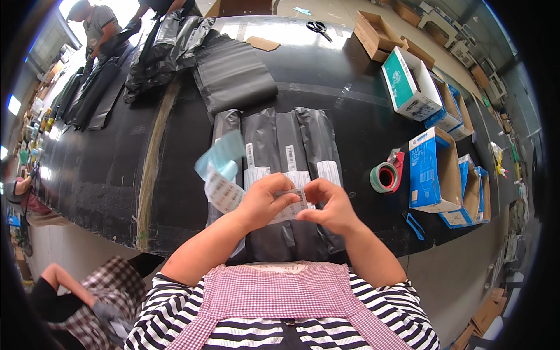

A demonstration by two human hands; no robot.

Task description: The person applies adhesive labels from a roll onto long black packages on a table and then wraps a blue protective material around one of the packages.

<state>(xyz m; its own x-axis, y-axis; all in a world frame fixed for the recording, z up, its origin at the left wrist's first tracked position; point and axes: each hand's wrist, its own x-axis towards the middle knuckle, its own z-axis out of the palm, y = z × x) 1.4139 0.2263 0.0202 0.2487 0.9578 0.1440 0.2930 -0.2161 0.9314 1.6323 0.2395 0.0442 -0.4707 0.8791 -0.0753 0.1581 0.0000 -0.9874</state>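
White sticker strip (224,193), seemingly being peeled.
Left hand (262,201) and right hand (333,204) are pinching it above 4 grey bags (286,129); next is probably needing a gentle pull.

The glossy black table (361,128) carries four dark packages (286,129); around them lie dark bags (236,76) at eleven o'clock, scissors (322,31) near twelve, a green-and-white box (401,84) at two, a tape dispenser (396,171) at three, a blue-handled tool (414,225) towards four.
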